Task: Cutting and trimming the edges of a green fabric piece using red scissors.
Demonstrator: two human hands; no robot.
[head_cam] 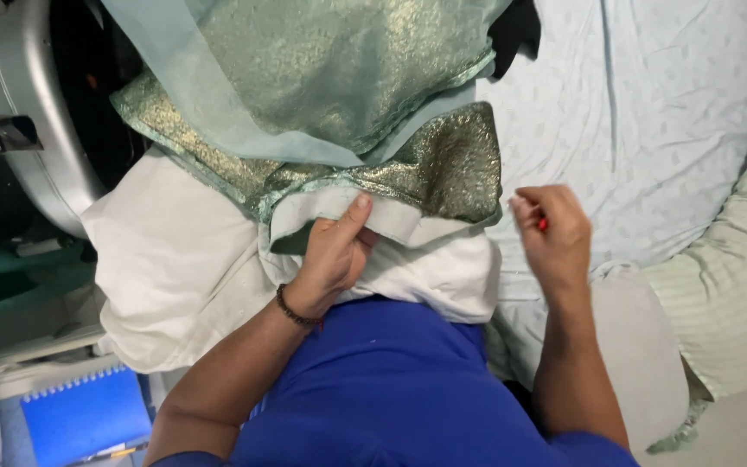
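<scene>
Pinching the green garment point(365, 164) hem, left hand point(335, 255) fingers point(358, 212) underneath it.

hands: 2 | green-gold fabric point(339, 95): 1 | white cloth point(183, 259): 1 | blue notebook point(84, 415): 1 | bead bracelet point(296, 311): 1
</scene>
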